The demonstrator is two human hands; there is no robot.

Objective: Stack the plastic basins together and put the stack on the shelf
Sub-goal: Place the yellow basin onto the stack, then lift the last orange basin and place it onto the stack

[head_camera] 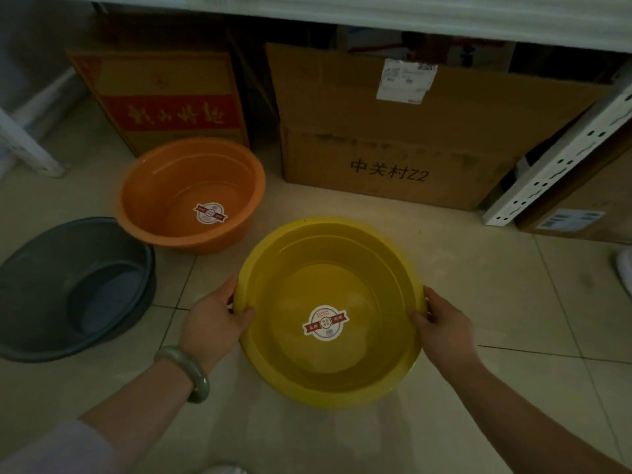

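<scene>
A yellow plastic basin (pixel 342 268) with a round sticker inside sits in the middle of the view over the tiled floor. My left hand (pixel 215 319) grips its left rim, thumb inside the bowl. My right hand (pixel 441 326) grips the right rim in the same way. An orange basin (pixel 171 200) with the same sticker stands on the floor to the upper left. A dark grey basin (pixel 51 292) rests at the far left, its rim close to the orange one. The white shelf board (pixel 410 18) runs along the top of the view.
Under the shelf stand a red-and-yellow carton (pixel 164 97) and a large brown carton (pixel 393 138) with a shipping label. A white perforated shelf post (pixel 564 155) leans at the right, with another box (pixel 581 213) behind it. A white frame leg (pixel 24 145) stands at the left.
</scene>
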